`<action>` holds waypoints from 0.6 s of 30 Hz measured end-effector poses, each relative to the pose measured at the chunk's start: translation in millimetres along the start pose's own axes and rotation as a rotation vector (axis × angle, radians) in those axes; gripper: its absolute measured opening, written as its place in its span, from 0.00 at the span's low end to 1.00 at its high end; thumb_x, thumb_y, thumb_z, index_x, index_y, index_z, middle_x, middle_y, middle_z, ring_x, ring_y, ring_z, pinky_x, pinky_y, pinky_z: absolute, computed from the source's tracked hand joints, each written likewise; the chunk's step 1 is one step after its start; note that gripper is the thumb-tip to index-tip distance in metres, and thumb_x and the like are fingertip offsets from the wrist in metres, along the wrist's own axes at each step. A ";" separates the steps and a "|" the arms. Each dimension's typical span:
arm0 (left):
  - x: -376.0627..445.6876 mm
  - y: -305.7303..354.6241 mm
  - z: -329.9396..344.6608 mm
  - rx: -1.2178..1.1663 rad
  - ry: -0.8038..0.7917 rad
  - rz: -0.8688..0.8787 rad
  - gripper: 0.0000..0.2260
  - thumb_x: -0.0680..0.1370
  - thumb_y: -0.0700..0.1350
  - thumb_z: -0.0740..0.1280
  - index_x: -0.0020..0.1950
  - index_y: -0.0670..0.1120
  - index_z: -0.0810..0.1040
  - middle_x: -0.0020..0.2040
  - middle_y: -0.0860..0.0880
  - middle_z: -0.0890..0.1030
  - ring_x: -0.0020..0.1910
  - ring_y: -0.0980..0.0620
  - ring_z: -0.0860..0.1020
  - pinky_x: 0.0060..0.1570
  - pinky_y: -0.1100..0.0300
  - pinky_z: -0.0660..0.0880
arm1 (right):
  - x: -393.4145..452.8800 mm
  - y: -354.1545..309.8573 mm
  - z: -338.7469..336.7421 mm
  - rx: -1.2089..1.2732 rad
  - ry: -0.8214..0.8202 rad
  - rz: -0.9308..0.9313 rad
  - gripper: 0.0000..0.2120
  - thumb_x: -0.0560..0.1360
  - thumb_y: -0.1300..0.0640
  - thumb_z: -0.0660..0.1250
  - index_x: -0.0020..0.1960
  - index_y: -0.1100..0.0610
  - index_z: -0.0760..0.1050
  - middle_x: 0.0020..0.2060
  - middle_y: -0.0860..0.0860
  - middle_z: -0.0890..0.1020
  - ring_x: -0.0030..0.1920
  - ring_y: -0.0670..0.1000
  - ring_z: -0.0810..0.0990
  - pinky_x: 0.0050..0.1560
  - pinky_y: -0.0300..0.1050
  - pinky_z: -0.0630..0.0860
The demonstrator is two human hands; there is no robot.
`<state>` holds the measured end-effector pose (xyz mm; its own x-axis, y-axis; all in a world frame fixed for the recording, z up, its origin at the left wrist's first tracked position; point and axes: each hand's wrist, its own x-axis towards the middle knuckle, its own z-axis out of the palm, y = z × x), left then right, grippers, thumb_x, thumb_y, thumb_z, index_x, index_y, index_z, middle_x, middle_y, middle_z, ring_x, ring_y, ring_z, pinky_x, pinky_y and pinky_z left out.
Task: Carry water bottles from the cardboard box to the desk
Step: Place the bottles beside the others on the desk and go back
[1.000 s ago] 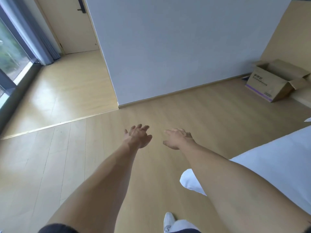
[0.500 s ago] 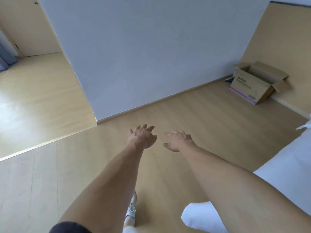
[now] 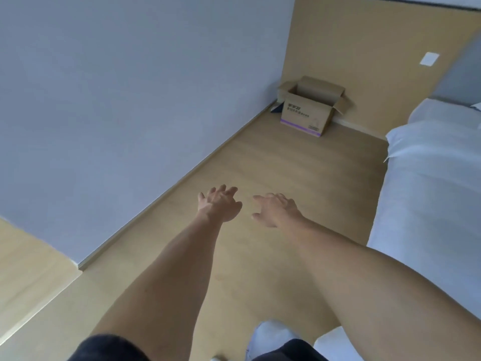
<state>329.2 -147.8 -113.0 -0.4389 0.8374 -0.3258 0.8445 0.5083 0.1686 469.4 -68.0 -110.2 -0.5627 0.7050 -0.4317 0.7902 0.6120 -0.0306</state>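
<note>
An open cardboard box (image 3: 307,113) with a purple stripe stands on the wooden floor in the far corner, its flaps up. Its inside is hidden from here, and no water bottle shows. The desk is out of view. My left hand (image 3: 220,204) and my right hand (image 3: 276,209) are stretched out in front of me over the floor, fingers spread and relaxed, holding nothing. Both hands are well short of the box.
A grey-white wall (image 3: 117,100) runs along the left to the corner. A bed with white sheets (image 3: 429,191) fills the right side. A strip of wooden floor (image 3: 286,173) leads between them to the box. My white shoe (image 3: 270,334) shows at the bottom.
The view has swung to the right, so the box now sits ahead near the middle and closer. Both hands stay stretched out and empty.
</note>
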 end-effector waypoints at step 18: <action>331.4 69.4 -103.3 0.077 -0.048 0.190 0.25 0.83 0.56 0.55 0.80 0.57 0.58 0.79 0.50 0.61 0.78 0.48 0.59 0.74 0.43 0.56 | 276.8 114.8 -131.7 0.184 0.050 0.226 0.29 0.79 0.39 0.59 0.78 0.41 0.58 0.75 0.51 0.65 0.74 0.55 0.63 0.69 0.56 0.65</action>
<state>210.6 185.7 -113.1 -0.2555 0.9053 -0.3392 0.9326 0.3232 0.1603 372.4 244.7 -114.4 -0.3747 0.8357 -0.4015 0.9252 0.3650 -0.1037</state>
